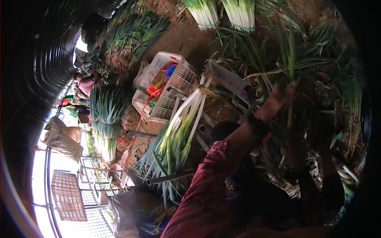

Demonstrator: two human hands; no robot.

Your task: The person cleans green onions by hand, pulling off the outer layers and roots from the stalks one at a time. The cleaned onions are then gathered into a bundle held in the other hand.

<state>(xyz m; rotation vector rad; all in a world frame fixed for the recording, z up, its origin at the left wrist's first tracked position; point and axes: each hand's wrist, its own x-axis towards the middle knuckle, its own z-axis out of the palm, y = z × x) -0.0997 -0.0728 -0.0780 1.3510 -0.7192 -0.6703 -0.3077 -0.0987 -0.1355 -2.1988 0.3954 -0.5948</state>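
My left hand point(276, 102), at the end of a red patterned sleeve with a dark band at the wrist, is closed round a long green onion point(291, 55). Motion smears its fingers and the stalk. Below it, in deep shadow, a dim shape looks like my right hand point(295, 154); its fingers cannot be made out. Left of my forearm, several peeled green onions point(180, 123) with white stems and roots lie across a metal frame point(170, 177). Beside my left hand is a metal plate point(230, 81) on that frame.
A white plastic crate point(158, 85) holds red, blue and green items. Tied bundles of green onions point(240, 14) lie at the far side, with further bundles point(107, 123) to the left. Loose leafy stalks point(248, 51) cover the soil. People point(86, 83) are in the left distance.
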